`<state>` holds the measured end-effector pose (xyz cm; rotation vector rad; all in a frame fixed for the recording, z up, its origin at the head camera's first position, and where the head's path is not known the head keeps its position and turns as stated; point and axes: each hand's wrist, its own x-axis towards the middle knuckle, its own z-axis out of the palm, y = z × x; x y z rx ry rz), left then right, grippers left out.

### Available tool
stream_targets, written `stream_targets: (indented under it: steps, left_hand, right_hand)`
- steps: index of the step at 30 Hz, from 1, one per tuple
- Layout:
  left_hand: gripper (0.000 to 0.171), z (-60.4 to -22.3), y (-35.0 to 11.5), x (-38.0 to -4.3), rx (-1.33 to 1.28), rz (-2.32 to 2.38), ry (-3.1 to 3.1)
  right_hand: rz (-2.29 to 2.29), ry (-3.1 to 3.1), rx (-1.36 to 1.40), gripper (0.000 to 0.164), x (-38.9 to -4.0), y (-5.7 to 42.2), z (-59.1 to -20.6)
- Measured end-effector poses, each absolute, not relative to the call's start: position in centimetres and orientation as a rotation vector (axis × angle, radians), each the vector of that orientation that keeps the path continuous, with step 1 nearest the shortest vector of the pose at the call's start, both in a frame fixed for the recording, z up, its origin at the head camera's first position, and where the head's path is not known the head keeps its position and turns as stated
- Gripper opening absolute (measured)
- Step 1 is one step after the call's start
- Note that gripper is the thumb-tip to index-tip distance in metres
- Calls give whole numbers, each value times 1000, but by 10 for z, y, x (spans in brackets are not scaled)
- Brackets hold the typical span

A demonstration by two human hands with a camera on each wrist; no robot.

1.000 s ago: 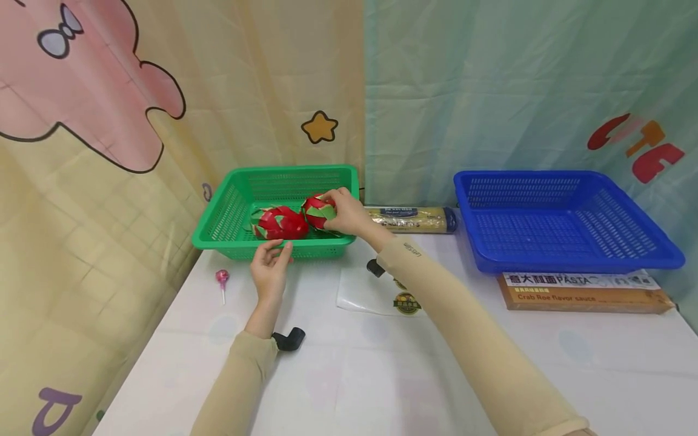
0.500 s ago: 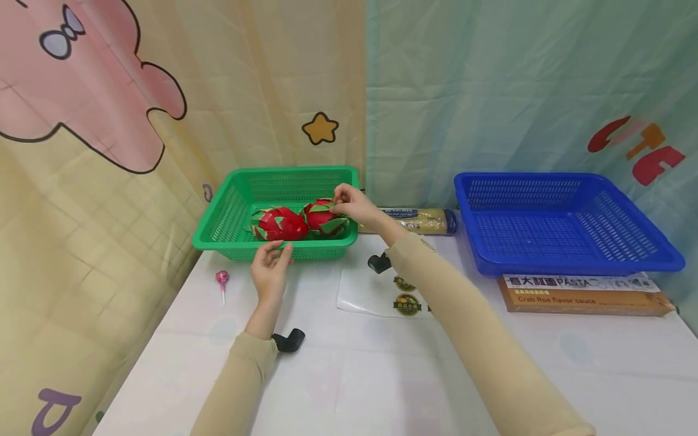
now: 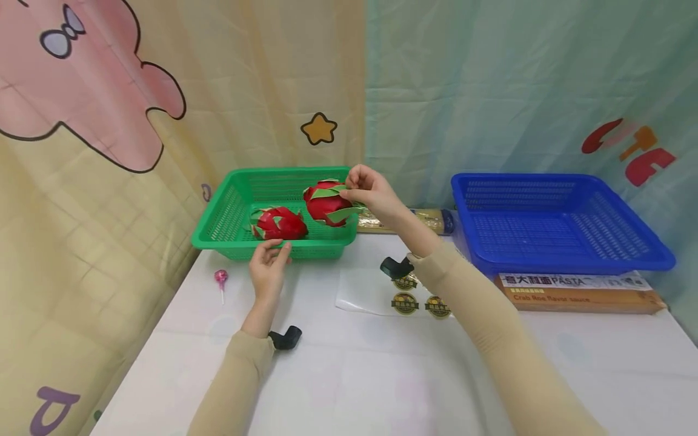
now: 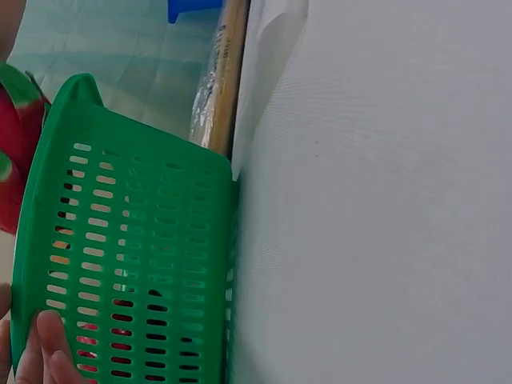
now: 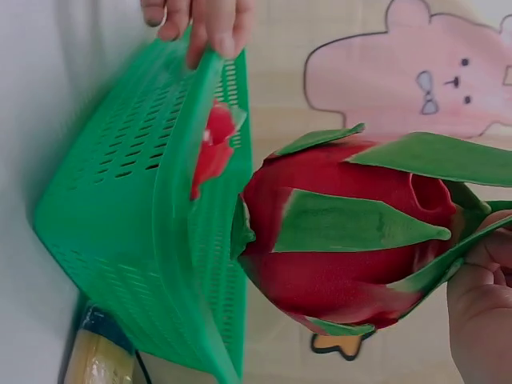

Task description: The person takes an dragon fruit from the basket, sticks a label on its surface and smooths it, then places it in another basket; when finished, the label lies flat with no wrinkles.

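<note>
A red dragon fruit with green leafy scales hangs over the right part of the green basket. My right hand pinches it by the leaves at its right end, as the right wrist view shows close up on the dragon fruit. Another dragon fruit lies inside the basket, left of the raised one. At the basket's front rim, my left hand grips the edge. In the left wrist view its fingers lie against the slotted green wall.
A spaghetti packet lies behind a clear plastic bag with round labels. To the right, a blue basket rests partly over a pasta box. A pink lollipop lies at the left. Curtains hang behind the table.
My right hand has lifted the right-hand dragon fruit up off the basket's bottom and shifted slightly right. My left hand has stayed at the front rim.
</note>
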<state>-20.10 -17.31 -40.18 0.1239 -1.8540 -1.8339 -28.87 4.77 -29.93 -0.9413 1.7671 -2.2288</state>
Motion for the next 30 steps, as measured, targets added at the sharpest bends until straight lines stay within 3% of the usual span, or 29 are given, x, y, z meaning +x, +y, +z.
stream_targets:
  steps: [9, 17, 23, 30]
  left_hand:
    - [32, -407, -187, -206, 192, -1729, -2170]
    - [36, -389, -176, -194, 2, -1537, -2464]
    - [39, -382, -144, -176, -489, -1525, -2533]
    - [92, -382, -93, -130, -1197, -1483, -2601]
  right_hand:
    - [-2230, 1792, -989, 28, -229, 103, -305]
    - [-2123, 1899, -876, 28, -173, 152, -321]
    - [-1935, 2095, -803, 22, -137, 175, -323]
    - [-1750, 2169, -863, 19, -106, 173, -318]
